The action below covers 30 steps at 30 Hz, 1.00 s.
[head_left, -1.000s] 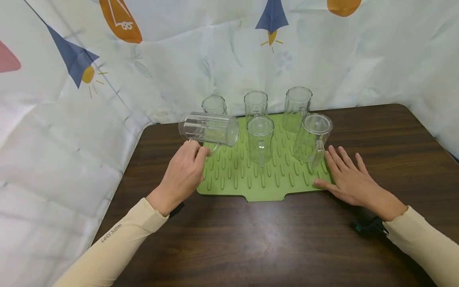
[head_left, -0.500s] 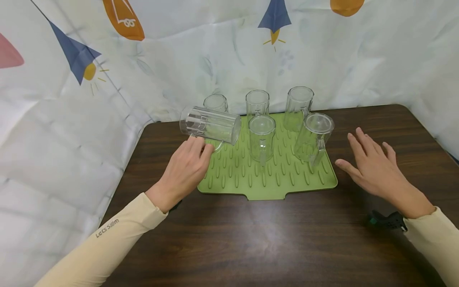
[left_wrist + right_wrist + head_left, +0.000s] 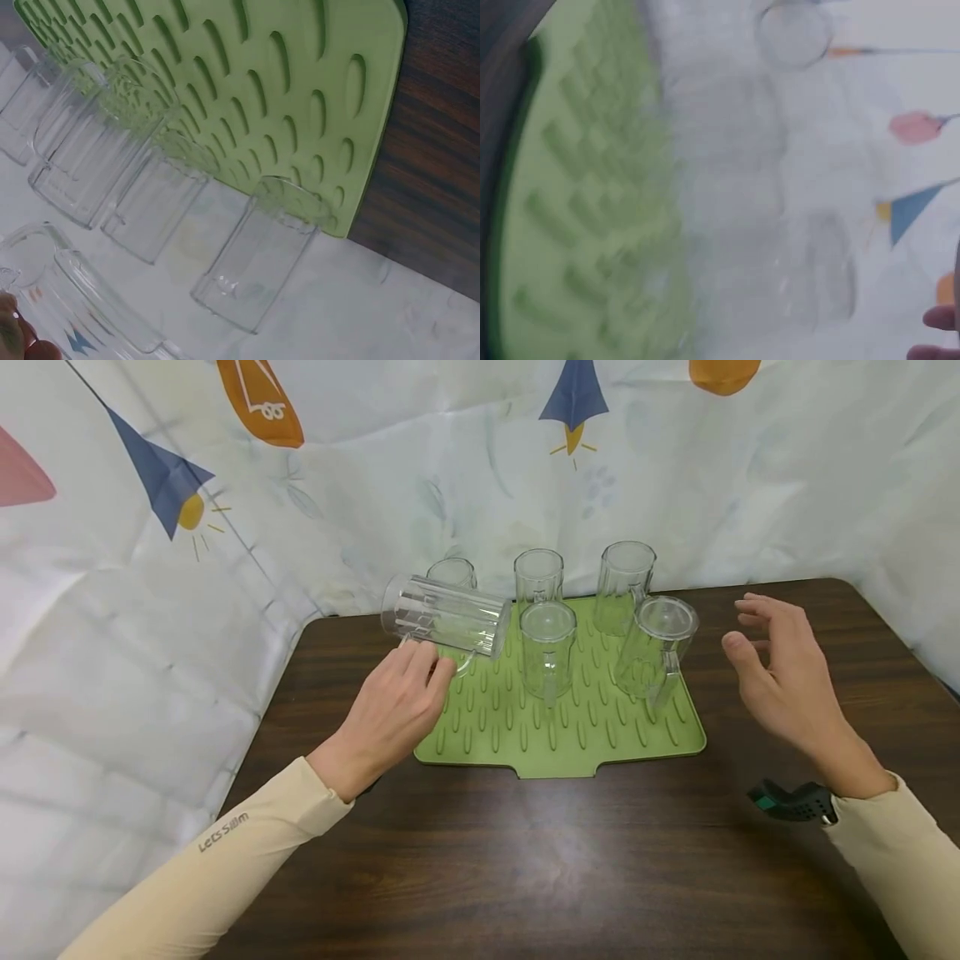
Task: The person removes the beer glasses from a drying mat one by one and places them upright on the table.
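My left hand grips the handle of a clear glass beer mug, held on its side over the left part of a green ribbed mat. In the left wrist view this mug fills the lower left corner, beside my fingertips. Two more mugs stand bottom up on the mat: one in the middle and one at the right. My right hand holds nothing; its fingers are loosely bent in the air right of the mat. The right wrist view is blurred.
Behind stand three glasses along the mat's back edge: left, middle and right. The left one is partly behind the held mug. A white printed cloth hangs close behind the dark wooden table.
My right hand has lifted from the mat's right edge, moved right, and its fingers have bent. The left hand has raised the mug slightly and turned it a little.
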Motion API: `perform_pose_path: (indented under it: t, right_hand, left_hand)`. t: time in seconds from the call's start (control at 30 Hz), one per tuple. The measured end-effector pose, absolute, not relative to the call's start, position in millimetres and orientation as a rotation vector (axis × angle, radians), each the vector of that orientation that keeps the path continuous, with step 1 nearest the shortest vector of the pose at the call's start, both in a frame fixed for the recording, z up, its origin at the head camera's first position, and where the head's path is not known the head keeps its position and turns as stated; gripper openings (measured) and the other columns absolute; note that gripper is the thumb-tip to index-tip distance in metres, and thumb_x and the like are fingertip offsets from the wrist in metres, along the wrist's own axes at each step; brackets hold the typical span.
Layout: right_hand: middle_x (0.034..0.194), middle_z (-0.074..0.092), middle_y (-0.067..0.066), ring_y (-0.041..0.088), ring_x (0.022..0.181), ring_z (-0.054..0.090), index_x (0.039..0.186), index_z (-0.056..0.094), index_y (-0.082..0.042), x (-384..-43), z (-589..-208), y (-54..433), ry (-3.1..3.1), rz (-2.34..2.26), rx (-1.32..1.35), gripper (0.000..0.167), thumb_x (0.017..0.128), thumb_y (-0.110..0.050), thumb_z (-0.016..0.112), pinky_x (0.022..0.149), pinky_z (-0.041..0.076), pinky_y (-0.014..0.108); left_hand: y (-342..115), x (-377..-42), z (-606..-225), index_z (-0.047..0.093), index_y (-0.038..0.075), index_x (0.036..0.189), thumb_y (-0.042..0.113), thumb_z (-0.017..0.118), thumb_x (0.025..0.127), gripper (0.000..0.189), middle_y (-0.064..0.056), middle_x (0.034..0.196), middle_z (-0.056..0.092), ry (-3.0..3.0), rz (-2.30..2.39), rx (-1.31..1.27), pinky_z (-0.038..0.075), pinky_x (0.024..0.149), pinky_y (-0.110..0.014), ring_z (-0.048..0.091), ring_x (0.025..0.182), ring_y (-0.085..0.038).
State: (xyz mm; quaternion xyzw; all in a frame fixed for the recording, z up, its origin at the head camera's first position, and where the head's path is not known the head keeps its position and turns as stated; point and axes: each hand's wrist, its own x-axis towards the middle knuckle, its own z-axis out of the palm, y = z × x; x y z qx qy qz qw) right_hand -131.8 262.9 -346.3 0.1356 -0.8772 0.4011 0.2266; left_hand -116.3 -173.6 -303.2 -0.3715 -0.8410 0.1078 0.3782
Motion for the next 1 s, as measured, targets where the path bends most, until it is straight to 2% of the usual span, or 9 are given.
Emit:
perform_pose_path:
  t: [0.07, 0.13, 0.17, 0.23, 0.53, 0.8, 0.9, 1.0]
  right_hand:
    - [0.151, 0.046, 0.004, 0.008, 0.131, 0.052, 0.150, 0.048, -0.014, -133, -340, 252, -2.318, 1.198, 0.416, 0.044, 0.108, -0.025, 0.050, 0.094, 0.037, 0.005]
    - [0.144, 0.049, -0.007, -0.005, 0.127, 0.052, 0.147, 0.051, -0.013, -135, -333, 241, -2.238, 1.270, 0.472, 0.041, 0.108, -0.024, 0.051, 0.095, 0.041, 0.003]
    - [0.142, 0.048, -0.012, -0.006, 0.126, 0.053, 0.146, 0.051, -0.011, -135, -330, 235, -2.208, 1.299, 0.501, 0.041, 0.108, -0.024, 0.051, 0.095, 0.043, 0.003]
    - [0.139, 0.047, -0.019, -0.004, 0.126, 0.056, 0.144, 0.052, -0.005, -137, -324, 224, -2.156, 1.343, 0.556, 0.041, 0.108, -0.024, 0.052, 0.095, 0.046, 0.004]
    - [0.142, 0.048, -0.015, 0.009, 0.127, 0.059, 0.141, 0.047, 0.007, -141, -314, 183, -2.060, 1.493, 0.763, 0.045, 0.105, -0.018, 0.056, 0.104, 0.050, 0.014]
    - [0.146, 0.044, -0.016, 0.010, 0.129, 0.058, 0.146, 0.045, 0.003, -149, -317, 151, -2.108, 1.604, 0.851, 0.053, 0.104, -0.023, 0.063, 0.103, 0.051, 0.016]
    - [0.149, 0.045, -0.010, 0.010, 0.130, 0.058, 0.148, 0.045, 0.000, -151, -319, 144, -2.114, 1.654, 0.872, 0.056, 0.103, -0.025, 0.066, 0.102, 0.052, 0.016]
    - [0.150, 0.045, -0.004, 0.012, 0.130, 0.058, 0.149, 0.045, -0.001, -153, -321, 136, -2.107, 1.712, 0.900, 0.056, 0.101, -0.019, 0.068, 0.100, 0.054, 0.018]
  left_hand:
    - [-172, -115, -302, 0.049, 0.002, 0.082, -0.014, 0.041, 0.092, 0.022, -0.008, 0.074, 0.039, -2.148, 0.272, -0.952, 0.028, 0.057, -0.026, 0.029, 0.064, -0.020]
    - [-170, -115, -300, 0.048, 0.003, 0.082, -0.014, 0.041, 0.093, 0.021, -0.008, 0.074, 0.039, -2.146, 0.263, -0.958, 0.027, 0.057, -0.026, 0.028, 0.065, -0.020]
    - [-168, -114, -299, 0.048, 0.003, 0.081, -0.014, 0.042, 0.093, 0.021, -0.008, 0.074, 0.039, -2.140, 0.253, -0.964, 0.027, 0.057, -0.026, 0.028, 0.064, -0.020]
    - [-166, -113, -298, 0.048, 0.003, 0.081, -0.014, 0.044, 0.093, 0.021, -0.008, 0.074, 0.039, -2.129, 0.237, -0.976, 0.027, 0.056, -0.027, 0.028, 0.064, -0.020]
    - [-153, -109, -292, 0.049, 0.003, 0.080, -0.014, 0.046, 0.091, 0.021, -0.007, 0.074, 0.040, -2.098, 0.233, -1.001, 0.028, 0.056, -0.027, 0.029, 0.064, -0.020]
    - [-145, -108, -290, 0.049, 0.005, 0.080, -0.014, 0.046, 0.088, 0.021, -0.006, 0.074, 0.039, -2.093, 0.252, -0.993, 0.026, 0.056, -0.026, 0.028, 0.065, -0.019]
    - [-143, -108, -290, 0.049, 0.005, 0.079, -0.014, 0.047, 0.088, 0.021, -0.005, 0.073, 0.039, -2.088, 0.256, -0.992, 0.026, 0.056, -0.025, 0.029, 0.065, -0.019]
    - [-140, -107, -290, 0.049, 0.005, 0.078, -0.014, 0.048, 0.088, 0.021, -0.005, 0.073, 0.040, -2.083, 0.248, -0.998, 0.027, 0.056, -0.025, 0.029, 0.065, -0.019]
